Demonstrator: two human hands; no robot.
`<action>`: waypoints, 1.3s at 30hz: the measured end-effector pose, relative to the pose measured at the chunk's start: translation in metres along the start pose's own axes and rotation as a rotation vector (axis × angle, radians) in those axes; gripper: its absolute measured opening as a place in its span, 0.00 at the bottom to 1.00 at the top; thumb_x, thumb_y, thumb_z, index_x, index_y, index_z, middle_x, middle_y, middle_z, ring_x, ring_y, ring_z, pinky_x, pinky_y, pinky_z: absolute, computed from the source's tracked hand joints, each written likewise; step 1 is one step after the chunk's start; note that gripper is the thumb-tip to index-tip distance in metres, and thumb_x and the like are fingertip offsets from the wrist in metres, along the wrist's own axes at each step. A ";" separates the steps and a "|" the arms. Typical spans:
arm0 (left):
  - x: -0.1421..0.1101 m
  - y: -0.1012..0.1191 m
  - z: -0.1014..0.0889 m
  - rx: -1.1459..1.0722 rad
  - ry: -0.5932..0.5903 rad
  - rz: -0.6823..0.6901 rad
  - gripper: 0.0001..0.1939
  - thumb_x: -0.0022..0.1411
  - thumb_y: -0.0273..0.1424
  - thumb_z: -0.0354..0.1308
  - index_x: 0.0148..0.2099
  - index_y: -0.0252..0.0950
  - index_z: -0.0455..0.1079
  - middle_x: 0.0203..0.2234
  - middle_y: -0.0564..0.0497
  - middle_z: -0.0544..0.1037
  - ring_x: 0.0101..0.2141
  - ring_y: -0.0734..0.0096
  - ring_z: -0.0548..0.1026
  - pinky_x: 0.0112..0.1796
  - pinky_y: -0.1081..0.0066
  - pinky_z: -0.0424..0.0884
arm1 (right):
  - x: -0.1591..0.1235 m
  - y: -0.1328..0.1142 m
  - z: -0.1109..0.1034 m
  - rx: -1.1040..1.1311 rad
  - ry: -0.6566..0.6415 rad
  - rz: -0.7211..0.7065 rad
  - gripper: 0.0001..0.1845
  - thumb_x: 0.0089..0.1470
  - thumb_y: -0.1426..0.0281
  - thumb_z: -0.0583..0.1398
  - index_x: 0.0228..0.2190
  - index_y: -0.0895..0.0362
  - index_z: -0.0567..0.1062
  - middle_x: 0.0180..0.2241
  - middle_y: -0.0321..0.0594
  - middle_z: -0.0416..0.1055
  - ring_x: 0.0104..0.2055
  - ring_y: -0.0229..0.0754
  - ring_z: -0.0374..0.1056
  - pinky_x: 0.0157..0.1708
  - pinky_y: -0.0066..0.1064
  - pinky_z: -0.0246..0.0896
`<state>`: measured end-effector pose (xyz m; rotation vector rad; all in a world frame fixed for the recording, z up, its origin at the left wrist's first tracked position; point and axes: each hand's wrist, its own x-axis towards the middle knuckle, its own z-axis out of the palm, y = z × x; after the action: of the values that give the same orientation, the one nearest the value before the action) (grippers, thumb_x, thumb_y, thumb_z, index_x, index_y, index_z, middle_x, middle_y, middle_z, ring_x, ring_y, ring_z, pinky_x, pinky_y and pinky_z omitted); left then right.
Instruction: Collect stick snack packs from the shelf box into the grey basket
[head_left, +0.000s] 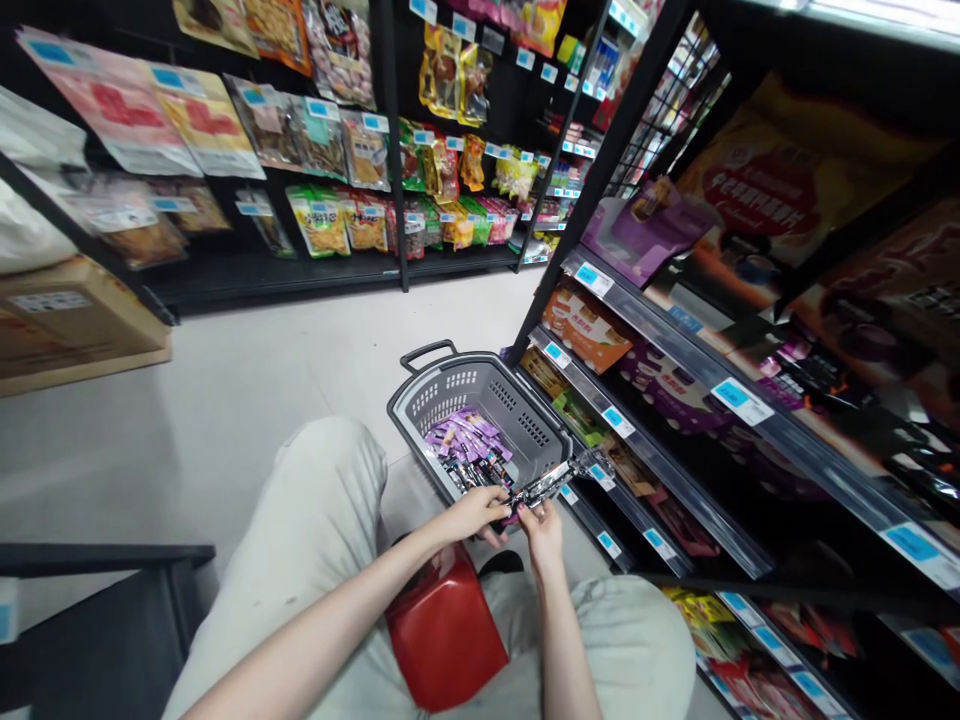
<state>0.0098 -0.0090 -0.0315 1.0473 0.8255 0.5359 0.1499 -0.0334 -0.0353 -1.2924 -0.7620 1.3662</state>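
Note:
My left hand (480, 508) and my right hand (541, 528) are close together over the near rim of a grey shopping basket (517, 400). Both are closed on a long, crinkled foil packet (551, 484), dark and silvery, with a bit of purple near my fingers. Its far end reaches up and right toward the shelf edge. Inside the basket lie many small purple sachets (469, 437) and, nearer to me, several black sachets (480, 472). My fingers partly hide the packet's near end.
A red stool (446, 630) stands between my knees. Shelves of packaged snacks rise close on the right, with a price-tag rail (645, 455) beside the basket. More snack shelves (300, 265) line the far side. A cardboard box (82, 325) sits on the floor at left.

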 end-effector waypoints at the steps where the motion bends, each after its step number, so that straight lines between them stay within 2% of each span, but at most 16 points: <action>1: 0.000 0.000 0.000 -0.029 -0.006 -0.013 0.17 0.48 0.39 0.53 0.37 0.33 0.58 0.25 0.53 0.67 0.24 0.64 0.74 0.23 0.67 0.71 | 0.000 0.001 0.000 -0.004 -0.006 0.005 0.19 0.35 0.68 0.62 0.32 0.58 0.64 0.27 0.37 0.70 0.27 0.40 0.68 0.26 0.31 0.63; 7: -0.001 0.002 0.000 -0.072 0.025 -0.079 0.19 0.43 0.36 0.58 0.36 0.32 0.58 0.23 0.53 0.70 0.23 0.65 0.74 0.25 0.66 0.72 | -0.001 0.001 0.001 -0.059 0.002 0.007 0.18 0.35 0.69 0.62 0.31 0.57 0.63 0.28 0.38 0.70 0.31 0.42 0.68 0.32 0.33 0.63; 10: 0.001 -0.001 -0.001 -0.067 0.042 -0.087 0.16 0.46 0.37 0.55 0.34 0.33 0.59 0.22 0.54 0.69 0.23 0.64 0.74 0.24 0.67 0.71 | -0.001 -0.001 0.003 -0.075 0.010 -0.026 0.16 0.36 0.70 0.61 0.30 0.57 0.62 0.29 0.38 0.70 0.32 0.41 0.68 0.34 0.33 0.62; 15: 0.005 -0.013 0.000 0.203 0.117 -0.002 0.14 0.52 0.39 0.47 0.31 0.32 0.64 0.24 0.51 0.69 0.23 0.68 0.73 0.22 0.70 0.69 | 0.000 0.007 0.006 -0.088 0.048 -0.014 0.19 0.32 0.74 0.61 0.30 0.56 0.61 0.29 0.36 0.69 0.32 0.40 0.68 0.33 0.32 0.63; 19: 0.006 -0.017 0.004 0.381 0.141 0.072 0.16 0.56 0.34 0.40 0.36 0.32 0.66 0.28 0.48 0.71 0.23 0.71 0.71 0.23 0.73 0.68 | -0.002 0.023 0.009 -0.081 0.091 0.072 0.21 0.30 0.75 0.61 0.31 0.55 0.61 0.27 0.33 0.68 0.24 0.37 0.66 0.26 0.30 0.63; 22: 0.005 -0.016 0.006 0.477 0.138 0.094 0.15 0.56 0.31 0.40 0.37 0.33 0.66 0.27 0.48 0.71 0.23 0.71 0.71 0.23 0.74 0.67 | -0.003 0.029 0.009 -0.054 0.067 0.126 0.20 0.30 0.75 0.60 0.31 0.56 0.63 0.27 0.33 0.69 0.23 0.36 0.65 0.24 0.29 0.62; 27: 0.001 -0.014 0.008 0.579 0.198 0.181 0.13 0.56 0.29 0.42 0.35 0.36 0.67 0.25 0.48 0.72 0.26 0.71 0.70 0.28 0.75 0.65 | -0.003 0.028 0.012 0.008 0.079 0.117 0.19 0.29 0.79 0.57 0.30 0.57 0.64 0.26 0.32 0.70 0.27 0.36 0.66 0.28 0.27 0.62; 30: 0.002 -0.016 0.007 0.550 0.208 0.185 0.14 0.56 0.31 0.42 0.37 0.36 0.68 0.26 0.48 0.72 0.24 0.70 0.70 0.27 0.74 0.65 | -0.004 0.025 0.013 0.011 0.089 0.105 0.19 0.28 0.79 0.58 0.30 0.57 0.65 0.27 0.32 0.70 0.28 0.37 0.66 0.28 0.27 0.62; 35: 0.008 -0.016 -0.002 0.327 0.199 0.045 0.18 0.57 0.35 0.40 0.44 0.34 0.65 0.29 0.47 0.73 0.19 0.70 0.71 0.21 0.72 0.67 | -0.003 0.019 0.013 -0.041 -0.005 0.075 0.18 0.31 0.76 0.60 0.31 0.57 0.66 0.27 0.35 0.70 0.26 0.37 0.66 0.27 0.29 0.62; 39: 0.008 -0.009 -0.004 0.179 0.187 0.014 0.19 0.55 0.36 0.43 0.44 0.32 0.65 0.29 0.47 0.73 0.22 0.68 0.73 0.22 0.68 0.69 | 0.000 0.015 0.009 -0.079 -0.008 0.045 0.15 0.32 0.72 0.62 0.27 0.57 0.65 0.23 0.33 0.69 0.21 0.34 0.64 0.23 0.26 0.60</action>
<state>0.0114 -0.0049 -0.0433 1.1790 1.0464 0.5856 0.1369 -0.0351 -0.0476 -1.3739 -0.8027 1.3900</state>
